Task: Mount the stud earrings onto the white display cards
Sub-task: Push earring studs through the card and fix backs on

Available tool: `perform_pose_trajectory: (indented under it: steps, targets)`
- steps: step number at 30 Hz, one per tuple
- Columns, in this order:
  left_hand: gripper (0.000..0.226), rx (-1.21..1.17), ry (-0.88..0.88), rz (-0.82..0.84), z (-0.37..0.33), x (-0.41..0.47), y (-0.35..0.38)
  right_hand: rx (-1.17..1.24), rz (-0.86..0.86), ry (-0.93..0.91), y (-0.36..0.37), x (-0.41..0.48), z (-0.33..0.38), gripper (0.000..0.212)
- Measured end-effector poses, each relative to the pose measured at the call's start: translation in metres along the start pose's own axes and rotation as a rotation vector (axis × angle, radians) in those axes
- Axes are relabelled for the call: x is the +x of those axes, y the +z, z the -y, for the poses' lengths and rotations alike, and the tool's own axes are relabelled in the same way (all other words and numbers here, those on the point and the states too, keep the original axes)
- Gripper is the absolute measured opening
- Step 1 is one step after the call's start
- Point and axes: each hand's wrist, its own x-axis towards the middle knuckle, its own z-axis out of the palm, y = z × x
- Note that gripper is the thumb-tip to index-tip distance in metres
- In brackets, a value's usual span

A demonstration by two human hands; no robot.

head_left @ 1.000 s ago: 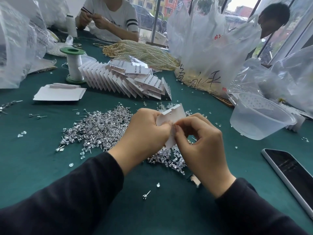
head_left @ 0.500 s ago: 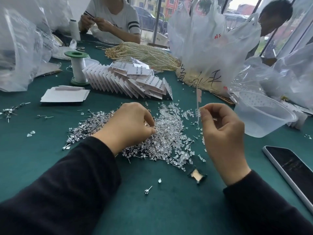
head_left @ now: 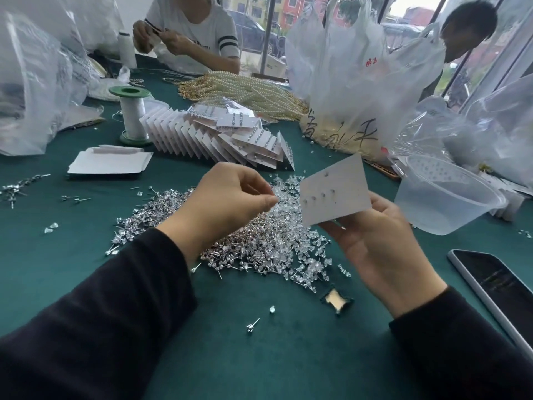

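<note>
White card (head_left: 343, 183), punched with a slanting row of holes, stands tilted and facing us in our right hand (head_left: 377, 243), gripped by its lower edge. Just left of the card and apart from it, our left hand (head_left: 227, 197) has thumb and forefinger pinched together; we cannot make out a stud between them. Below the card the stud earrings (head_left: 268, 243) lie heaped on the desk (head_left: 259, 356), so we judge the left fingers must travel right to reach the holes.
</note>
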Motion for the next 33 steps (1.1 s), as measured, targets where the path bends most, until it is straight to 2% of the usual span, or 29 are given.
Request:
perform_pose_trajectory:
  steps: [2, 4, 6, 10, 16, 20, 27, 33]
  targets:
    - [0.007, -0.216, -0.001, 0.035, -0.003, -0.002, 0.002, 0.124, 0.06, 0.139, 0.001, -0.001, 0.003, 0.018]
    - [0.006, -0.384, 0.039, 0.061, -0.008, -0.004, 0.004, 0.204, 0.136, 0.198, 0.003, -0.003, 0.003, 0.028]
    - [0.011, -0.441, 0.119, 0.022, -0.013, -0.007, 0.008, 0.241, 0.197, 0.225, 0.006, -0.005, 0.002, 0.03]
    - [0.007, -0.317, 0.217, -0.058, -0.02, -0.013, 0.019, 0.261, 0.311, 0.264, 0.011, -0.01, -0.002, 0.027]
    - [0.007, -0.271, 0.237, -0.025, -0.021, -0.019, 0.025, 0.249, 0.413, 0.282, 0.015, -0.013, -0.004, 0.028]
    - [0.01, -0.256, 0.24, -0.049, -0.021, -0.017, 0.026, 0.23, 0.419, 0.268, 0.015, -0.014, -0.003, 0.024]
    - [0.009, -0.191, 0.262, -0.085, -0.018, -0.016, 0.027, 0.197, 0.365, 0.268, 0.014, -0.014, -0.003, 0.034]
    - [0.007, -0.152, 0.266, -0.083, -0.017, -0.015, 0.026, 0.198, 0.354, 0.273, 0.013, -0.014, -0.003, 0.034]
